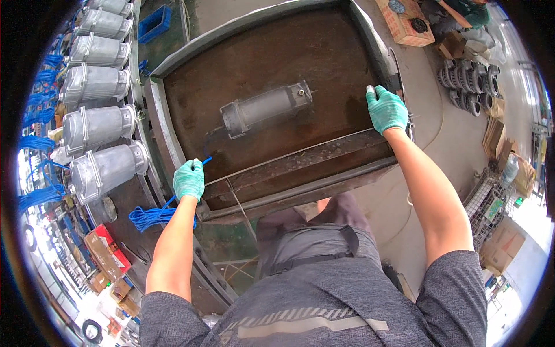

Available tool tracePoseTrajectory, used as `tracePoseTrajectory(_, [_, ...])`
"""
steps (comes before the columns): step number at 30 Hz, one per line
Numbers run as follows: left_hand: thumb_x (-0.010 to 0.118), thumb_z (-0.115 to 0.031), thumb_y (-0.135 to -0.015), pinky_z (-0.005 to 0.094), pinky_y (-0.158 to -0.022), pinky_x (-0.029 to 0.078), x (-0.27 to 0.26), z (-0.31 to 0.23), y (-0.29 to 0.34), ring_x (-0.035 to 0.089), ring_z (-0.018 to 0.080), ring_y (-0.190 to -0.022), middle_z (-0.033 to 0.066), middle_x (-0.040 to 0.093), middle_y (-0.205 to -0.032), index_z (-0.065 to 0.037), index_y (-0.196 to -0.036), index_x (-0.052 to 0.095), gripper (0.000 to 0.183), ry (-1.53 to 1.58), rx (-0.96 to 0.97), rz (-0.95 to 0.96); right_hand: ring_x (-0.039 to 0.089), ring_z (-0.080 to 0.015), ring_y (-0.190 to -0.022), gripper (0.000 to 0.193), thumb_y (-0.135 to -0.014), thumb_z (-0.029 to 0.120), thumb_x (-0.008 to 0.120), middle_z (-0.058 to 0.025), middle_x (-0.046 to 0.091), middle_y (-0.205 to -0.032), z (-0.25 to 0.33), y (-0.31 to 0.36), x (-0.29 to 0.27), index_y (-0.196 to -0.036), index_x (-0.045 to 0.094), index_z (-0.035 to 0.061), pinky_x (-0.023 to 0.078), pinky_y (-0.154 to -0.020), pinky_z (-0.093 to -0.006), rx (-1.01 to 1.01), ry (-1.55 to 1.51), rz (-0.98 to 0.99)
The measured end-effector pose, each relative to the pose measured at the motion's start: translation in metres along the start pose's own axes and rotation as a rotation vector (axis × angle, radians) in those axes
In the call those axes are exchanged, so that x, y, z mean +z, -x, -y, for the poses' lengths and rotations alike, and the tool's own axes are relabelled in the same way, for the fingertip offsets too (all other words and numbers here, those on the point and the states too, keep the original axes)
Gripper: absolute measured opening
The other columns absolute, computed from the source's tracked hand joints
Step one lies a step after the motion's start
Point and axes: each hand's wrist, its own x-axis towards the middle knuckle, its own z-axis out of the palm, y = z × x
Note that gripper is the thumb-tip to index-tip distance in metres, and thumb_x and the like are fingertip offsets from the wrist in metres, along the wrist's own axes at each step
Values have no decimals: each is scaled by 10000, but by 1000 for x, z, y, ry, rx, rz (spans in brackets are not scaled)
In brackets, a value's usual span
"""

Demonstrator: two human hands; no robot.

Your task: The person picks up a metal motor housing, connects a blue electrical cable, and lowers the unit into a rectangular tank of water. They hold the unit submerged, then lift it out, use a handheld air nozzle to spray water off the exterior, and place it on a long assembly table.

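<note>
A grey metal pump [267, 110] lies under brownish water in a wide metal tank [167, 124] in front of me. My left hand [189, 180], in a green glove, is closed around a blue cable [170, 202] at the tank's left front corner. The cable's short end pokes out past my fingers over the water, and its coiled length lies beside my forearm. By the tank's right wall is my right hand [387, 109], also green-gloved, with fingers curled. What it grips, if anything, is hidden beneath it.
Several grey pumps [95, 128] with blue cable coils stand in a row on the left. A blue bin [154, 24] sits at the far left. Dark metal castings [469, 81] are stacked on the floor at right. A person [468, 13] works beyond a cardboard box [406, 23].
</note>
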Motion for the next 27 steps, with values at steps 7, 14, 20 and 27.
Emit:
tracePoseTrajectory(7, [535,-396,-999,507,-733,498,0,1,1,644,433,-826,229,680,-907,-52,-906,699,392,-1,-18,7,684,-418,-911,472,-1036,498,415,-198,719,-963,1,0,0,-964,673,110,540,-813,-507,-10,-8,-19])
tracePoseTrajectory(14, [539,-406,-995,508,-744,500,2,1,-2,648,436,-840,225,685,-901,-49,-903,700,401,-1,-14,2,683,-418,-910,472,-1036,495,417,-202,718,-952,1,1,-1,-954,675,108,538,-811,-507,-8,-16,-17])
tracePoseTrajectory(20, [538,-405,-994,512,-751,502,2,2,-1,648,438,-848,229,685,-912,-50,-900,702,402,4,2,-13,682,-420,-912,470,-1035,492,420,-205,716,-957,0,0,1,-951,675,106,536,-810,-511,-11,-18,-23])
tracePoseTrajectory(27, [536,-399,-996,510,-748,503,3,4,-2,647,440,-839,234,684,-906,-52,-905,708,397,-3,5,-2,684,-420,-909,468,-1034,495,418,-204,718,-954,0,0,2,-966,680,113,538,-811,-511,-9,-22,-23])
